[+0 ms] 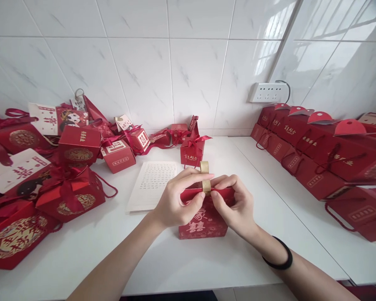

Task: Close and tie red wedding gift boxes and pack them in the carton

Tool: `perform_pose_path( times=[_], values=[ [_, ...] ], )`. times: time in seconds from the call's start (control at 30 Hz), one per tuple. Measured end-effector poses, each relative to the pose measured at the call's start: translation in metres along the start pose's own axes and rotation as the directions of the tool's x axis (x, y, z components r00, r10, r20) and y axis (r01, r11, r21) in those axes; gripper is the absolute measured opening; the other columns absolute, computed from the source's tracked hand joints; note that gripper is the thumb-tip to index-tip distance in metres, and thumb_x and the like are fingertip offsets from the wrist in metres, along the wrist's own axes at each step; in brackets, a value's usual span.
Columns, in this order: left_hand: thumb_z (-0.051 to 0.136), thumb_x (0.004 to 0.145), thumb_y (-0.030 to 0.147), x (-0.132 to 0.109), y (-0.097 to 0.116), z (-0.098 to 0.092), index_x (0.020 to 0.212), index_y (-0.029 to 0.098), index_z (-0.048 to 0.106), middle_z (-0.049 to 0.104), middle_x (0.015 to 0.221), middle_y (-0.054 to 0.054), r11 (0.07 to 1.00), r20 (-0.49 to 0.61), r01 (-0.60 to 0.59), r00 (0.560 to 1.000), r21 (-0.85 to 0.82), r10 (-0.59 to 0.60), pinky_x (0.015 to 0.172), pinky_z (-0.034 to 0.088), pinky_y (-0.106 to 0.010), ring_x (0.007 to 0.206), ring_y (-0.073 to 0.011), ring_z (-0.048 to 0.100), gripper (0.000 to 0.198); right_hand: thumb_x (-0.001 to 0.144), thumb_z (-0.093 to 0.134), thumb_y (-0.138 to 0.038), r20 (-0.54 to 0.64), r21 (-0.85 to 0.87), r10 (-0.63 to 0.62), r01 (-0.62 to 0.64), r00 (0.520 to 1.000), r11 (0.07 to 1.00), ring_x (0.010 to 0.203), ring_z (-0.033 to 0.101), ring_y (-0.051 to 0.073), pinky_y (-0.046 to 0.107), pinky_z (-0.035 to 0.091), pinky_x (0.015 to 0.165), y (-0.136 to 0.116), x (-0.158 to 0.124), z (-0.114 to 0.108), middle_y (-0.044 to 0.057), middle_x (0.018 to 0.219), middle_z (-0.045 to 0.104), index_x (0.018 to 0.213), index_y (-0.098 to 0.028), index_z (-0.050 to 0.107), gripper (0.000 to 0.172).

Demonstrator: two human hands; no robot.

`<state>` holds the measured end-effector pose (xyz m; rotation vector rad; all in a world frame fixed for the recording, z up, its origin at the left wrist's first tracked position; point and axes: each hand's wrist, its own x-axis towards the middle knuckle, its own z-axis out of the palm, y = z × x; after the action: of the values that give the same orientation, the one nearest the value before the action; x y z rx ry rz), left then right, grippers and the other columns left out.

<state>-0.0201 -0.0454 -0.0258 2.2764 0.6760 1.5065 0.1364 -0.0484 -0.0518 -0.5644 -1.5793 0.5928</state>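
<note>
A red gift box [203, 230] with pale printed characters stands upright at the middle of the table. Across its top edge sits a gold band [206, 187], bent into a loop that rises above the box. My left hand [180, 198] pinches the band and the box's top edge from the left, the thumb in front and the fingers behind. From the right, my right hand [235, 200] grips the same top edge beside the band, its thumb pressed on the front. A black band circles my right wrist. My hands hide much of the box's upper part.
Red ribboned boxes [80, 148] crowd the left side. A small red box [192, 152] with a bow stands behind my hands, beside a handwritten notepad [144, 196]. Red handled boxes [313, 146] line the right side. A white power strip [268, 93] is on the tiled wall.
</note>
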Motion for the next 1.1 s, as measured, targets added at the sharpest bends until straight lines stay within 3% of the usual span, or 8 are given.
perform_pose_path(
  times=[0.23,0.4,0.6,0.8,1.1],
  values=[
    [0.052,0.076,0.01,-0.0013,-0.0014,-0.0006,0.109,0.022,0.062,0.058,0.075,0.0,0.998,-0.013,0.068,0.998,-0.01,-0.068,0.063,0.05,-0.03,0.066,-0.0131,0.054,0.037,0.08,0.058,-0.018,-0.003,0.038,0.121,-0.121,0.993,0.992,0.067,0.062,0.014,0.025,0.05,0.058,-0.0035,0.0022,-0.0007,0.001,0.079,0.065,0.074,-0.022,0.049,0.012],
    [0.054,0.076,0.011,-0.0031,-0.0024,-0.0009,0.11,0.021,0.062,0.064,0.079,-0.002,0.972,0.018,0.195,0.981,-0.13,-0.195,0.066,0.052,-0.03,0.071,-0.0154,0.061,0.036,0.077,0.059,-0.017,-0.003,0.053,0.179,-0.179,0.984,0.982,0.065,0.061,0.013,0.024,0.049,0.055,-0.0047,0.0037,0.0004,0.001,0.077,0.065,0.071,-0.021,0.048,0.013],
    [0.056,0.076,0.011,-0.0044,-0.0039,-0.0012,0.11,0.019,0.062,0.068,0.081,-0.001,0.945,0.048,0.258,0.966,-0.2,-0.253,0.068,0.053,-0.027,0.075,-0.0152,0.064,0.035,0.073,0.058,-0.014,-0.011,0.047,0.208,-0.207,0.978,0.977,0.062,0.06,0.012,0.021,0.049,0.054,-0.0064,0.0044,0.0008,-0.001,0.074,0.065,0.069,-0.021,0.048,0.013],
    [0.054,0.077,0.011,-0.004,-0.0039,0.0006,0.108,0.017,0.06,0.062,0.071,0.001,0.946,0.059,0.251,0.968,-0.204,-0.244,0.063,0.05,-0.025,0.067,-0.013,0.059,0.032,0.073,0.057,-0.012,0.002,0.062,0.202,-0.202,0.979,0.977,0.064,0.06,0.011,0.02,0.048,0.056,-0.0051,0.003,-0.0009,-0.001,0.076,0.065,0.069,-0.021,0.048,0.014],
    [0.053,0.076,0.01,-0.0044,-0.0028,0.0025,0.106,0.017,0.058,0.058,0.073,0.0,0.961,0.038,0.214,0.977,-0.176,-0.21,0.063,0.048,-0.027,0.067,-0.0131,0.056,0.031,0.074,0.056,-0.013,0.01,0.076,0.192,-0.192,0.981,0.979,0.062,0.057,0.011,0.021,0.044,0.054,-0.0029,0.0025,-0.0008,-0.001,0.073,0.062,0.071,-0.022,0.048,0.013]
  ],
)
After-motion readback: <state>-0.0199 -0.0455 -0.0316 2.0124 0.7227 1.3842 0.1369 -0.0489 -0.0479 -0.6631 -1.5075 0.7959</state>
